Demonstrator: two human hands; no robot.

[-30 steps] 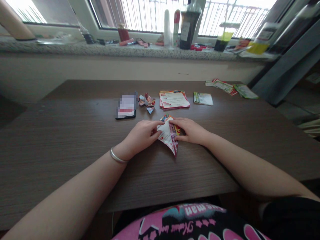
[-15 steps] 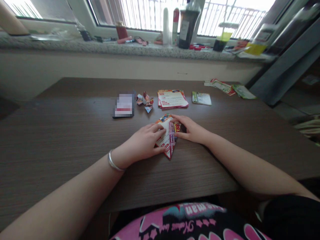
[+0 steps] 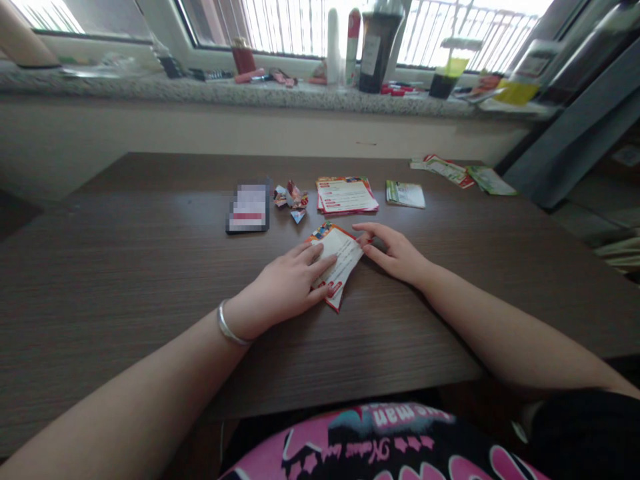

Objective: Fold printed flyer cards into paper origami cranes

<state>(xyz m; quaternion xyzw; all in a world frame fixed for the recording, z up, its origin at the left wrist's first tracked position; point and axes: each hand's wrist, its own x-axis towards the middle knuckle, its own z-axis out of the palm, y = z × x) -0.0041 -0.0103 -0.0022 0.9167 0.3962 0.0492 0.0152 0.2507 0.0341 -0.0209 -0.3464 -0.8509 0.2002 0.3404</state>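
A printed sheet of paper (image 3: 343, 251), white with orange and red edges, lies at a slant on the table in front of me. My left hand (image 3: 293, 280) rests flat on its left side with the fingers spread, pressing it down. At the sheet's right corner my right hand (image 3: 393, 252) is closed, thumb and fingertips pinching the paper. That right side is lifted slightly and curves. Part of the sheet is hidden under my left fingers.
Beyond the sheet are a phone-like flat object (image 3: 249, 208) with a blurred screen, a folded paper figure (image 3: 292, 199), a stack of printed sheets (image 3: 347, 195) and a smaller stack (image 3: 405, 195). Paper strips (image 3: 447, 171) lie at the far right. Bottles (image 3: 375, 53) stand on the windowsill.
The right flap, folded over before with its pink and yellow print showing, is now opened out to the right. My right hand has moved slightly right with the corner; my left stays put.
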